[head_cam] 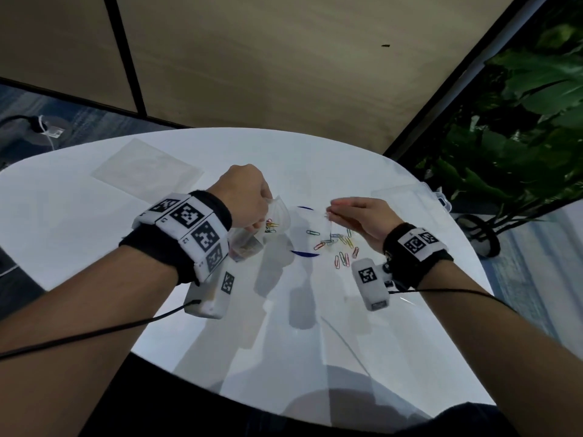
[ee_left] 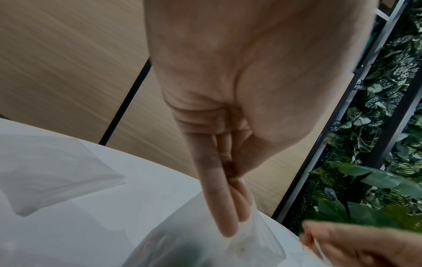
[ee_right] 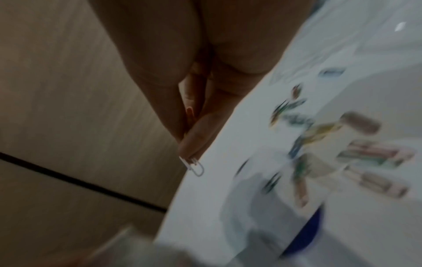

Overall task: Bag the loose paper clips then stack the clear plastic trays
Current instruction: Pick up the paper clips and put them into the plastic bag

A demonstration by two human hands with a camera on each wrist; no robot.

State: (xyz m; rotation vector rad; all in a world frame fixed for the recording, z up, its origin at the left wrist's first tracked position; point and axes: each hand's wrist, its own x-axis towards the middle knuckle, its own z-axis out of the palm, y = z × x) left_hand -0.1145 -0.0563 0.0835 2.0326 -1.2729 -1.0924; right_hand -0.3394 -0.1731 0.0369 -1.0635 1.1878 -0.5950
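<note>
The right hand's (head_cam: 362, 220) fingers (ee_right: 194, 137) pinch a silver clip (ee_right: 194, 165), held in the air above the bench (head_cam: 94, 222). The left hand's (head_cam: 243, 197) fingers (ee_left: 219, 204) pinch the rim of a clear bag (head_cam: 271, 227), holding its mouth open; a few coloured clips already lie inside it. The two hands are near each other, the bag at about 9 o'clock from the right hand.

Below the right hand, at about 6 o'clock from its fingertips, loose clips (head_cam: 339, 247) lie scattered on the bench in several colours. Just at 9 o'clock from that scatter sits a round white thing with a blue rim (head_cam: 304, 253); what it is cannot be told.

A clear tray (head_cam: 407, 197) rests near the bench edge at about 2 o'clock from the right hand. A flat clear sheet (head_cam: 145, 168), possibly another tray or lid, lies at about 11 o'clock from the left hand, well apart from both. Green plants (head_cam: 520, 121) stand beyond the bench at 2 o'clock.
</note>
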